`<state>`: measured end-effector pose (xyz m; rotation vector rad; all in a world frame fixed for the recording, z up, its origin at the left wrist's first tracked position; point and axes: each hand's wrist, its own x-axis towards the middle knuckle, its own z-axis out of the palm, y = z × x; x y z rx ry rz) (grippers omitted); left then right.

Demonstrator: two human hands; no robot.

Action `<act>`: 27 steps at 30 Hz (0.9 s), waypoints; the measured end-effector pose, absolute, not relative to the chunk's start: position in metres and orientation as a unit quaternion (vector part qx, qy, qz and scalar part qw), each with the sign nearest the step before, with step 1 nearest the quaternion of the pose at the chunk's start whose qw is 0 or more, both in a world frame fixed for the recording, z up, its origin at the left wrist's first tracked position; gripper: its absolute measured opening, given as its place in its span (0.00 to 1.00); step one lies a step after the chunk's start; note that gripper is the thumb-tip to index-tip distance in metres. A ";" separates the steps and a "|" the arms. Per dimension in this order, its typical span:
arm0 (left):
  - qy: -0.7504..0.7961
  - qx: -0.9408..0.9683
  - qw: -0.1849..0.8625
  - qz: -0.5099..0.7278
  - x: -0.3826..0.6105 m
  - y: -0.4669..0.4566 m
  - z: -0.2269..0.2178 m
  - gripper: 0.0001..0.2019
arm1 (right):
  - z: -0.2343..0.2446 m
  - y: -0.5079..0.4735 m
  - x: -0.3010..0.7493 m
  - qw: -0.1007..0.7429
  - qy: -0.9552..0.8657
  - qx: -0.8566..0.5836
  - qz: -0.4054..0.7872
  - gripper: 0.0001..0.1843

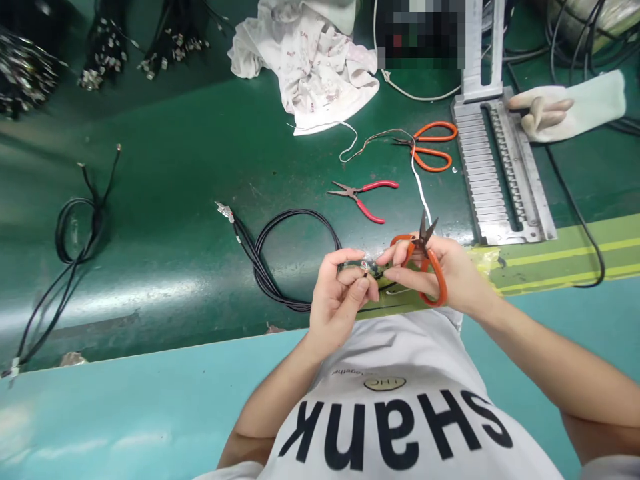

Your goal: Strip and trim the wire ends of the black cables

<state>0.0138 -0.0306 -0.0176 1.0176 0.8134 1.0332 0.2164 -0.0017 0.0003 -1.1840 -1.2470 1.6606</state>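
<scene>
Head view: left hand (340, 300) tightly pinches a small cable connector (371, 269), right hand (430, 273) closed around orange-handled scissors (436, 283) just beside it.

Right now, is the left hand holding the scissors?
No, the right hand holds the orange-handled scissors, not the left hand.

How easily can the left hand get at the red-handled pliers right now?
Probably yes. The red-handled pliers lie on the green mat just ahead of the left hand, and the black cable coil sits beside that path, not across it. But the hand is pinching a small wired part, so it would likely have to let go first.
</scene>
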 end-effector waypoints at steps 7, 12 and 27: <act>0.366 0.479 0.658 0.452 0.020 -0.037 -0.018 0.15 | 0.002 -0.004 0.200 0.418 -0.372 -0.377 0.738 0.15; 0.392 0.531 0.606 0.444 0.021 -0.038 -0.022 0.16 | 0.004 -0.002 0.202 0.415 -0.355 -0.387 0.743 0.15; 0.408 0.637 0.489 0.434 0.022 -0.039 -0.032 0.18 | 0.003 -0.015 0.200 0.462 -0.489 -0.453 0.585 0.16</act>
